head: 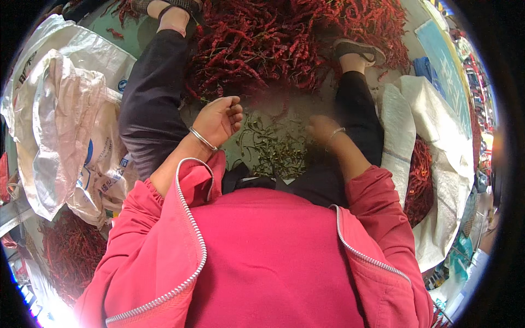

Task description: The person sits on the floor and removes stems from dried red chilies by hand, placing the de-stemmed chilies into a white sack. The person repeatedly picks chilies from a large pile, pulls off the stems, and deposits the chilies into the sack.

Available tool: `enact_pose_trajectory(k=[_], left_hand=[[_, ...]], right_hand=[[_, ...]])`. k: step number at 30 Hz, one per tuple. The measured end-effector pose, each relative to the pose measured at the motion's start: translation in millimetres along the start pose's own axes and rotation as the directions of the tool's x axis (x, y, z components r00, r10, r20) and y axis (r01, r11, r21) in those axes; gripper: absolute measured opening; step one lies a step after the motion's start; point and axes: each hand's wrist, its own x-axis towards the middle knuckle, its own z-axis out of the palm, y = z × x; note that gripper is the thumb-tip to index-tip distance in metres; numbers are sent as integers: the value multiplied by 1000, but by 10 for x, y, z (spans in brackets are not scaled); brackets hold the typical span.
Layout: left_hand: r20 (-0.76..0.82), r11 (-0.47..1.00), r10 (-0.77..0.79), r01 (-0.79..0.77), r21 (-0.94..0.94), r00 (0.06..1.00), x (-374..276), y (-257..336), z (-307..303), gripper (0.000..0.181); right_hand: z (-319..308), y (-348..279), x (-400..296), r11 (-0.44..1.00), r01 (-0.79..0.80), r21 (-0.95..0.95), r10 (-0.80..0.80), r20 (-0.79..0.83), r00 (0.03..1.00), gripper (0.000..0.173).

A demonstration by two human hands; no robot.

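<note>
A large heap of dried red chillies (pixel 262 45) lies on the floor between my feet. Nearer to me, a small pile of green-brown chilli stems (pixel 275 151) is spread between my legs. My left hand (pixel 221 119), with a silver bangle at the wrist, is raised left of the stems, palm partly turned up and fingers curled; I see nothing clearly held in it. My right hand (pixel 322 128), also with a bangle, is at the right edge of the stem pile beside my right leg. It is blurred, and whether its fingers hold anything is hidden.
White woven sacks (pixel 61 135) lie crumpled on the left, with more red chillies (pixel 71 250) below them. On the right stands an open white woven sack (pixel 447 172) with red chillies (pixel 419 184) inside. A light-blue board (pixel 445 69) lies beyond it.
</note>
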Motion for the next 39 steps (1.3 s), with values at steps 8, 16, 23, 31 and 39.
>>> enact_pose_trajectory(k=[8,16,23,31,39], left_hand=[[7,1000,-7,7,-7,1000,35,-42,13,16],[-31,996,-2,5,87,1000,51,-61,38,17],[-246,858,119,25,513,962,144,-249,169,27],[4,881,84,-76,466,996,126,-240,136,16],[502,90,126,-514,853,855,50,-385,169,21]], right_hand=[[-114,-223,540,962,-78,260,121,-150,981,40],[210,-339,762,942,22,334,14,-105,994,33],[204,-708,225,809,59,585,-74,2,997,31],[236,-992,-118,662,287,692,-205,-201,958,25],[152,-740,-167,-5,129,992,-115,-129,985,27]])
